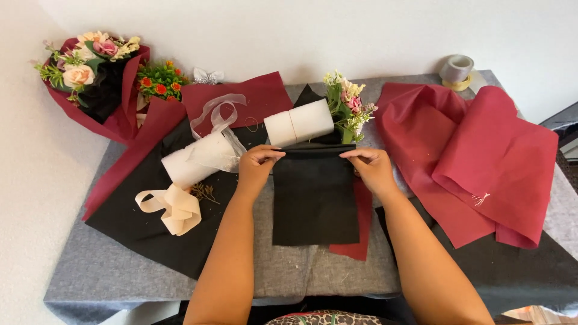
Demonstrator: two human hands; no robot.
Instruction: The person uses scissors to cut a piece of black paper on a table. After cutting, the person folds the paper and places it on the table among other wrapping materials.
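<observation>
Black wrap sheet (313, 198), matte and felt-like, lies mid tabletop (108, 271) as a folded rectangle w/ a dark red sheet (360, 232) peeking out at its right edge and bottom corner. I see both hands on its top edge: left hand (257, 165) pinching the left corner, fingers curled over the fold; right hand (372, 167) pinching the right corner the same way. Edge is pulled flat and straight btwn them.

Just behind that edge sits a small flower bunch (348, 107), pale yellow and pink blooms w/ green stems, its stem end in a white foam-like roll (299, 122) tied round the middle. To the left, a second white roll (198, 159) w/ sheer ribbon (220, 117) looped over it, on a bigger black sheet (144, 222). Cream satin ribbon (171, 207) is curled in loops near it.

Far left: finished bouquet (96, 75) in dark red and black wrap. Right side: crumpled dark red sheets (494, 156), soft non-woven look, w/ frayed threads. Tape roll (457, 71) at the back right corner. Tabletop cover is grey woven cloth.
</observation>
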